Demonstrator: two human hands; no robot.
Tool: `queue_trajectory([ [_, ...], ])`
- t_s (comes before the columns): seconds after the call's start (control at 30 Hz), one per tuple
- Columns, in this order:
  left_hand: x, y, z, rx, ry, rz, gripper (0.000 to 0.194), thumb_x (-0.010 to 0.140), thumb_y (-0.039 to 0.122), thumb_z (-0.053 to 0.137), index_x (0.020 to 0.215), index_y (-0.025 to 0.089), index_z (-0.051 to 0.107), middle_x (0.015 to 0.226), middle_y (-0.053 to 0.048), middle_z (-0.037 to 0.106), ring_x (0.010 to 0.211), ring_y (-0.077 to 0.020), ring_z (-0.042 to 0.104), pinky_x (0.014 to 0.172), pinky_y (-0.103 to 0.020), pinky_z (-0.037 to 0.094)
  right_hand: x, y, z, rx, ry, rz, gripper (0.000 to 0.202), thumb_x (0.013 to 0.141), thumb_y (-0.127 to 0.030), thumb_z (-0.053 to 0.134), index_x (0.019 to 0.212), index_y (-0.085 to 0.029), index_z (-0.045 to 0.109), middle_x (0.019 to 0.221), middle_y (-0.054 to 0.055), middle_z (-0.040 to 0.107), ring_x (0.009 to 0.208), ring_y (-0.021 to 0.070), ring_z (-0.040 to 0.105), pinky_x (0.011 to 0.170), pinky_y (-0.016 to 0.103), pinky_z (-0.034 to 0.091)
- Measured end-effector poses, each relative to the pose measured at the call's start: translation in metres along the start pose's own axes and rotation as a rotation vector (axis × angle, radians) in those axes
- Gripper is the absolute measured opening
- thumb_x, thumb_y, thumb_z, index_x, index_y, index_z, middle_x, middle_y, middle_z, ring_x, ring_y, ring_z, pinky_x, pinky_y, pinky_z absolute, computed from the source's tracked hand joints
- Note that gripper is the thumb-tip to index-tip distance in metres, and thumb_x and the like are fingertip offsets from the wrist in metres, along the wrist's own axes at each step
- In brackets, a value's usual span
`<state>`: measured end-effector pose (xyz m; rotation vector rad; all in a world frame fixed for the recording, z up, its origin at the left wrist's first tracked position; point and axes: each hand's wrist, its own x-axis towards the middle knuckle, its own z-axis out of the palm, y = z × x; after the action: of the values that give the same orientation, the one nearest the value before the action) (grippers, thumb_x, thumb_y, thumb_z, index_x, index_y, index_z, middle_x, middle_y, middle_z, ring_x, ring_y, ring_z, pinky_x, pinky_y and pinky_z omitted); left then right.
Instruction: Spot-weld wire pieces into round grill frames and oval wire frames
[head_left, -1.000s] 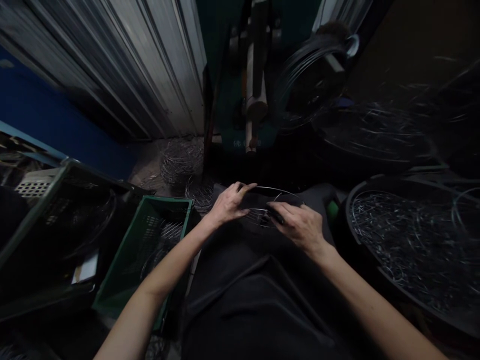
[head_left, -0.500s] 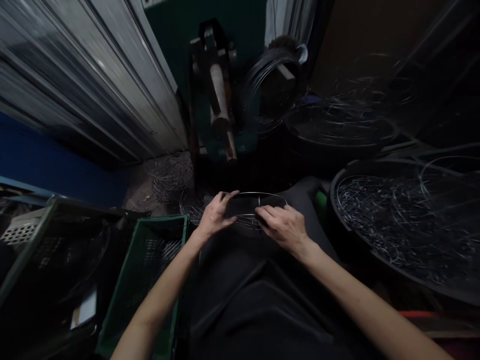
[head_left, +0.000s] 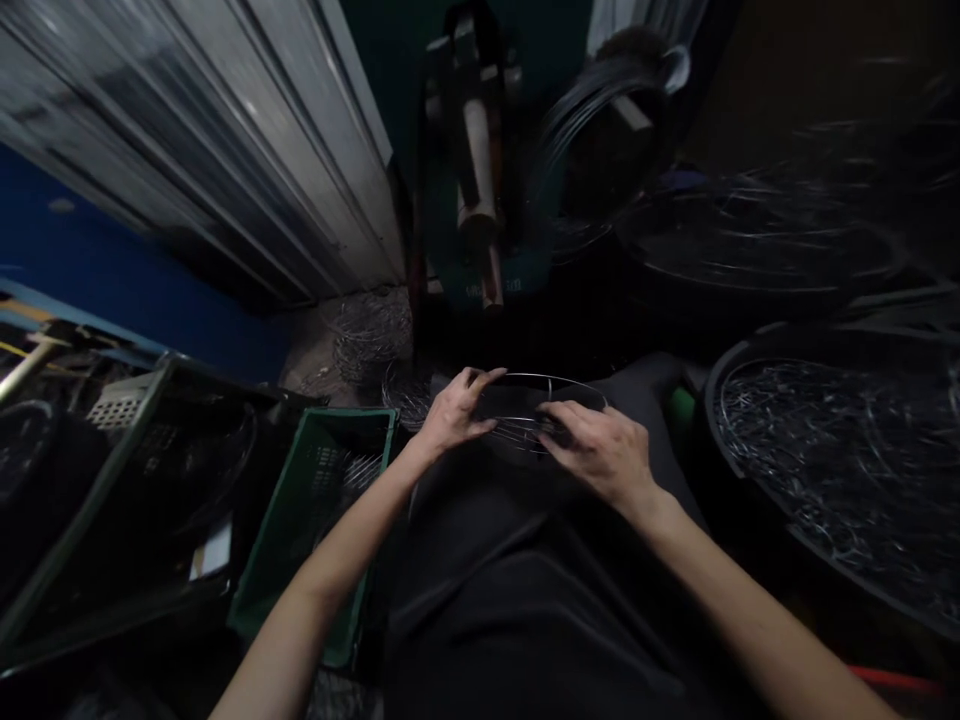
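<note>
Holding one side of a thin, rounded, silvery wire frame (head_left: 551, 378), the left hand (head_left: 456, 412) is spacing thumb and forefinger apart, their tips meeting its upper and lower strands. The right hand (head_left: 602, 448) is gripping the other side with bent, bunched fingers. Between both hands, the frame is sitting over black cloth (head_left: 532, 590) covering the lap. Left of the left hand, a green, rectangular plastic crate (head_left: 285, 515) is containing silvery wires in parallel lines. Farther left of that hand, a larger dark crate (head_left: 83, 501) is bearing a white rectangle (head_left: 216, 548), its depths too dim to read. Right of the right hand, a wide, round black tub (head_left: 750, 490) is holding tangled, shiny wire pieces (head_left: 840, 455). Ahead of that hand and rightward, another dark round tub (head_left: 757, 287) is carrying loose, blurred wires. Beyond the left hand, a grey wire heap (head_left: 371, 340) is lying on the floor (head_left: 309, 350).
</note>
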<state>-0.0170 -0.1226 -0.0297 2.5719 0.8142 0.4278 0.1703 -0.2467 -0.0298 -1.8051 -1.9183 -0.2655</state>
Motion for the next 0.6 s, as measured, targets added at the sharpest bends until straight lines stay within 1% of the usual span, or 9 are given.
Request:
queue_trajectory([
  [0.13, -0.003, 0.001, 0.002, -0.028, 0.035, -0.053, 0.079, 0.067, 0.032, 0.071, 0.138, 0.029, 0.036, 0.122, -0.007, 0.038, 0.102, -0.0211, 0.051, 0.087, -0.034, 0.048, 0.007, 0.005, -0.004, -0.001, -0.092, 0.064, 0.026, 0.081, -0.047, 0.057, 0.096, -0.029, 0.067, 0.087, -0.005, 0.070, 0.056, 0.0123, 0.055, 0.052, 0.025, 0.030],
  [0.2, -0.008, -0.004, 0.000, -0.117, 0.106, -0.080, 0.089, 0.060, 0.042, 0.076, 0.138, 0.028, 0.035, 0.123, -0.009, 0.037, 0.103, -0.0221, 0.051, 0.084, -0.034, 0.049, 0.011, 0.006, -0.005, 0.012, -0.057, 0.105, 0.034, 0.080, -0.055, 0.054, 0.094, -0.028, 0.068, 0.083, -0.002, 0.071, 0.056, 0.0136, 0.056, 0.050, 0.025, 0.030],
  [0.23, -0.012, -0.009, -0.002, -0.180, 0.177, -0.106, 0.091, 0.058, 0.045, 0.077, 0.138, 0.026, 0.037, 0.122, -0.009, 0.039, 0.103, -0.0219, 0.051, 0.083, -0.032, 0.049, 0.012, 0.007, -0.005, 0.037, -0.032, 0.133, 0.038, 0.081, -0.057, 0.051, 0.092, -0.026, 0.069, 0.080, -0.001, 0.071, 0.055, 0.0139, 0.056, 0.049, 0.025, 0.031],
  [0.27, -0.016, -0.014, -0.004, -0.249, 0.274, -0.148, 0.088, 0.058, 0.047, 0.077, 0.135, 0.024, 0.040, 0.118, -0.009, 0.043, 0.100, -0.0205, 0.052, 0.080, -0.030, 0.049, 0.013, 0.007, -0.006, 0.080, -0.018, 0.162, 0.041, 0.081, -0.059, 0.049, 0.089, -0.024, 0.070, 0.077, 0.001, 0.070, 0.054, 0.0139, 0.056, 0.049, 0.025, 0.031],
  [0.3, -0.021, -0.020, -0.007, -0.314, 0.391, -0.211, 0.079, 0.063, 0.047, 0.074, 0.132, 0.022, 0.045, 0.112, -0.008, 0.048, 0.095, -0.0179, 0.053, 0.077, -0.027, 0.048, 0.014, 0.007, -0.006, 0.140, -0.019, 0.195, 0.044, 0.082, -0.059, 0.047, 0.087, -0.022, 0.070, 0.075, 0.002, 0.070, 0.053, 0.0134, 0.056, 0.048, 0.025, 0.033],
  [0.37, -0.032, -0.031, -0.011, -0.413, 0.650, -0.373, 0.050, 0.076, 0.041, 0.063, 0.120, 0.018, 0.054, 0.095, -0.004, 0.055, 0.081, -0.0121, 0.055, 0.071, -0.022, 0.046, 0.014, 0.006, -0.008, 0.273, -0.060, 0.271, 0.045, 0.082, -0.058, 0.046, 0.088, -0.021, 0.070, 0.074, 0.003, 0.069, 0.049, 0.0120, 0.054, 0.049, 0.024, 0.036],
  [0.43, -0.044, -0.038, -0.014, -0.459, 0.850, -0.512, 0.032, 0.082, 0.034, 0.056, 0.109, 0.016, 0.059, 0.082, -0.001, 0.058, 0.070, -0.0088, 0.053, 0.066, -0.019, 0.043, 0.015, 0.004, -0.010, 0.368, -0.112, 0.361, 0.045, 0.079, -0.059, 0.049, 0.092, -0.020, 0.070, 0.077, 0.003, 0.069, 0.053, 0.0129, 0.057, 0.053, 0.025, 0.041],
  [0.5, -0.055, -0.040, -0.014, -0.461, 0.942, -0.569, 0.027, 0.081, 0.031, 0.058, 0.102, 0.015, 0.061, 0.078, 0.000, 0.059, 0.068, -0.0081, 0.052, 0.064, -0.018, 0.042, 0.015, -0.001, -0.013, 0.412, -0.133, 0.450, 0.047, 0.076, -0.061, 0.051, 0.093, -0.021, 0.069, 0.080, 0.003, 0.069, 0.063, 0.0163, 0.061, 0.058, 0.026, 0.045],
  [0.6, -0.065, -0.037, -0.011, -0.462, 0.937, -0.554, 0.023, 0.080, 0.029, 0.060, 0.098, 0.016, 0.063, 0.078, 0.000, 0.061, 0.068, -0.0078, 0.053, 0.065, -0.018, 0.042, 0.014, -0.012, -0.020, 0.433, -0.153, 0.489, 0.048, 0.074, -0.063, 0.055, 0.094, -0.021, 0.070, 0.082, 0.003, 0.070, 0.072, 0.0196, 0.064, 0.063, 0.028, 0.047],
])
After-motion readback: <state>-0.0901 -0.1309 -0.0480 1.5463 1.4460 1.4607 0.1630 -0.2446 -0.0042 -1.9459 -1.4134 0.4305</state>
